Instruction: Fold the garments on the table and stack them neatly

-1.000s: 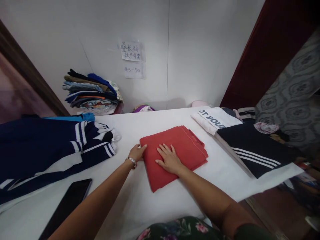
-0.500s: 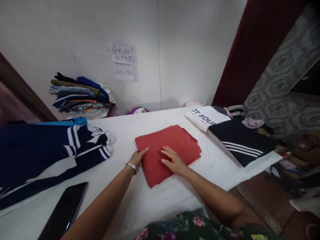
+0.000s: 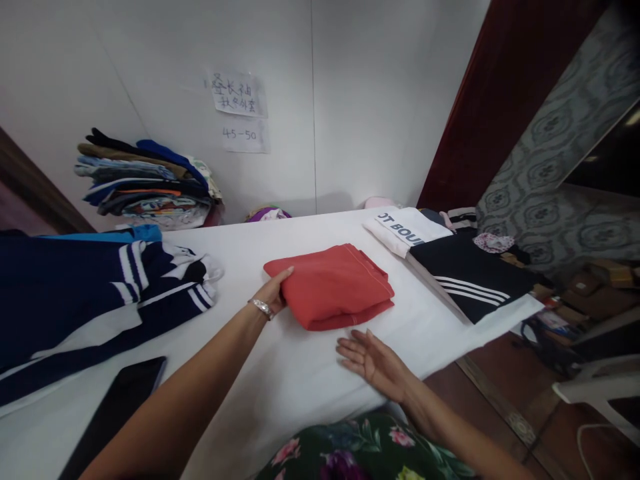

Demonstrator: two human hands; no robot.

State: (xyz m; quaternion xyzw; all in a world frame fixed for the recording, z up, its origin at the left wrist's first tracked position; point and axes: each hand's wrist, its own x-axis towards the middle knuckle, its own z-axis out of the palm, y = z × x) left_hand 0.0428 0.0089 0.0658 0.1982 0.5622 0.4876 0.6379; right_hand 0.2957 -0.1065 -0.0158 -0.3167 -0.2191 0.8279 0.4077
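A folded red garment (image 3: 335, 283) lies on the white-covered table (image 3: 235, 380), its near-left side lifted a little. My left hand (image 3: 274, 290), with a silver bracelet at the wrist, grips that left side, thumb on top and fingers hidden beneath the cloth. Just in front of the garment's near edge, my right hand (image 3: 373, 363) is open, palm turned partly up and fingers spread, holding nothing. Whether the red garment is a shirt or trousers cannot be told from its folded form.
Navy clothing with white stripes (image 3: 100, 293) spreads over the table's left, near a black phone (image 3: 117, 407). A clothes stack (image 3: 150, 180) stands by the wall. Folded black striped clothing (image 3: 465, 267) and a white lettered garment (image 3: 413, 227) lie at right. Beyond is a white chair (image 3: 595, 393).
My right hand has come off the top of the red garment, moving nearer and turning palm up. My left hand keeps its hold, and the garment's near side has risen. The view has shifted slightly.
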